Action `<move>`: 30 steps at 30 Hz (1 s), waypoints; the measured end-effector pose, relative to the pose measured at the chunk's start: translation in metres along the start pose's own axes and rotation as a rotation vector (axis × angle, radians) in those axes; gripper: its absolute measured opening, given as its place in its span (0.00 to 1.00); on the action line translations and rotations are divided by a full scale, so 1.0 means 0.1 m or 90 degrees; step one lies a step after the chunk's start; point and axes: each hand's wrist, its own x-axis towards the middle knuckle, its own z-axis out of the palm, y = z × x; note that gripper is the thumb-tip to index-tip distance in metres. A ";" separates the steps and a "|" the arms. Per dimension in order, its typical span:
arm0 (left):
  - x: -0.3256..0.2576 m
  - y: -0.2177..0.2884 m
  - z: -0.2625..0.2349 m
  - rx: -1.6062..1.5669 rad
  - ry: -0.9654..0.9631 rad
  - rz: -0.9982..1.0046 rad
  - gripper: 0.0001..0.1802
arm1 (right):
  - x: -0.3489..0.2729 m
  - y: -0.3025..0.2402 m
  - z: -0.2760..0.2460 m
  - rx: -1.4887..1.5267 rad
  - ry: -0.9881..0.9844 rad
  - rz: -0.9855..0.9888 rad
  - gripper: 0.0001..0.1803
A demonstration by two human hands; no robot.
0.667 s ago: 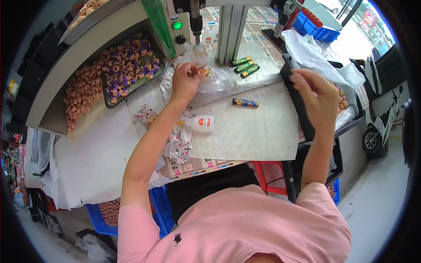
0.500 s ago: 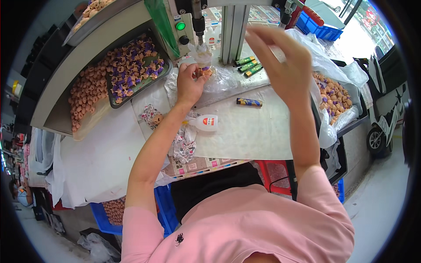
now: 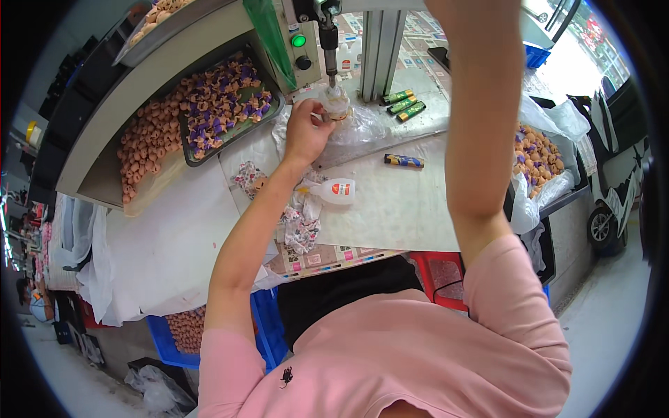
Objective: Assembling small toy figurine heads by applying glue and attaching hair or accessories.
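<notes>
My left hand (image 3: 307,132) has its thumb and forefinger pinched at the foot of the press, on a small tan piece of which only an edge shows. Right above those fingers sits the clear, plastic-wrapped press head (image 3: 336,101), hanging from a metal spindle (image 3: 327,45). My right arm is raised high at the right, and my right hand (image 3: 477,17) is cut off by the top edge. Its fingers are out of sight. A white squeeze bottle (image 3: 338,191) lies on the table below my left hand, beside a flowered cloth (image 3: 301,230).
At the left, a black tray (image 3: 277,111) holds purple-and-tan pieces, next to a heap of tan doll heads (image 3: 146,150). Green tubes (image 3: 402,104) and a dark blue tube (image 3: 404,161) lie right of the press. A plastic-lined bin (image 3: 547,198) of pieces stands far right.
My right hand has gone up and partly out of the picture. The press head has come down over the piece at my left fingers. The view has shifted slightly.
</notes>
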 end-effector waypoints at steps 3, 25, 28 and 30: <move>-0.07 0.05 -0.27 -0.081 -0.011 -0.004 0.17 | -0.45 0.35 -0.30 -0.093 -0.107 -0.142 0.15; -1.29 0.00 -1.25 0.361 -0.042 -0.075 0.16 | -2.54 1.62 0.47 -0.435 -0.229 0.240 0.22; -1.32 0.00 -1.21 0.296 -0.023 -0.034 0.16 | -2.50 1.62 0.34 -0.407 -0.257 0.264 0.22; -1.33 -0.05 -1.26 0.252 0.003 0.008 0.16 | -2.46 1.62 0.28 -0.379 -0.256 0.268 0.23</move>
